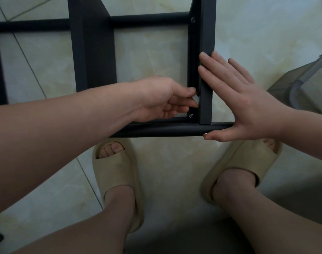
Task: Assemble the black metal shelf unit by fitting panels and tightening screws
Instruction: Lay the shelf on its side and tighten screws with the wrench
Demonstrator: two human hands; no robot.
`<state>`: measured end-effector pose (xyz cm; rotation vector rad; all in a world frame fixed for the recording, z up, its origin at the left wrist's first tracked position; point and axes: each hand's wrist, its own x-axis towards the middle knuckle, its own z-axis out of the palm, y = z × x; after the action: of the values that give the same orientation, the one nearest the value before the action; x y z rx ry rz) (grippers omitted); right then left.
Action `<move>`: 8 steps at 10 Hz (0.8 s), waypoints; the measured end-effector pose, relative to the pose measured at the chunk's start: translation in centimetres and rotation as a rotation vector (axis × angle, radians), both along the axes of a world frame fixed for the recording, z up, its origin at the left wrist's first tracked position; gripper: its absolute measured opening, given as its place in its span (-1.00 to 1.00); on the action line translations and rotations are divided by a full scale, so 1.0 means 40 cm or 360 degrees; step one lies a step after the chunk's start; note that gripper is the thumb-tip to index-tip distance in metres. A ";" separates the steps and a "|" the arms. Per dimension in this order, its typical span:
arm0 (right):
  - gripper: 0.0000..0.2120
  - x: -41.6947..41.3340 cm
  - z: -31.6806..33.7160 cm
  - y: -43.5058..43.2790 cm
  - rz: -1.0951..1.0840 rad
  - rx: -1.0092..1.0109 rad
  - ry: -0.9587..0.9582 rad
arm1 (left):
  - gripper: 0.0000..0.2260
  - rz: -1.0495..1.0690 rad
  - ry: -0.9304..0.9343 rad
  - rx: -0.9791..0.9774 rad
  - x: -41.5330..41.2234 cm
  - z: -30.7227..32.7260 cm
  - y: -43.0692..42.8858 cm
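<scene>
1. Counted: one black metal shelf frame, two hands, two beige slippers, two visible screw heads, and one grey translucent object at the 3 o'clock edge of the view.
2. The frame lies flat on the pale tiled floor, filling the view from 9 o'clock through 12 o'clock to the centre. Its near round bar runs across just above the toes, and an angled upright post rises from it toward 12 o'clock.
3. One screw sits at the corner where post and near bar meet; the other screw sits at the far corner, toward 1 o'clock.
4. The left hand reaches in from 9 o'clock, forearm level, fingers curled inward. Thumb and forefinger pinch a small pale item against the post's inner face, just above the near screw; it may be a small wrench or fastener, too small to tell.
5. The right hand comes from 3 o'clock, flat and spread wide, gripping nothing. Its fingertips press on the post's outer edge, and its thumb lies along the end of the near bar.
6. The left slipper is at 6 o'clock and the right slipper at 5 o'clock, both just below the bar.
</scene>
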<state>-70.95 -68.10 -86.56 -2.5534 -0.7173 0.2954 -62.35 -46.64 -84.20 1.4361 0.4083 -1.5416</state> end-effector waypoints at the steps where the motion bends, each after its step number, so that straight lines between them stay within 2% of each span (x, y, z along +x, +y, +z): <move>1: 0.08 0.001 0.001 0.001 -0.0001 0.0004 0.0005 | -0.91 -0.0037 -0.0020 -0.0023 0.003 -0.001 0.002; 4: 0.08 0.000 0.002 0.001 -0.0003 0.0005 0.0009 | -0.90 -0.0016 0.0041 -0.0126 0.002 -0.011 0.018; 8: 0.09 0.000 0.002 0.001 -0.0005 -0.0005 0.0022 | -0.91 -0.0365 -0.0236 -0.0100 0.020 -0.014 0.045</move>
<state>-70.96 -68.06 -86.47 -2.5531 -0.7086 0.3129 -61.55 -44.85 -84.76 1.5785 0.1078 -1.5991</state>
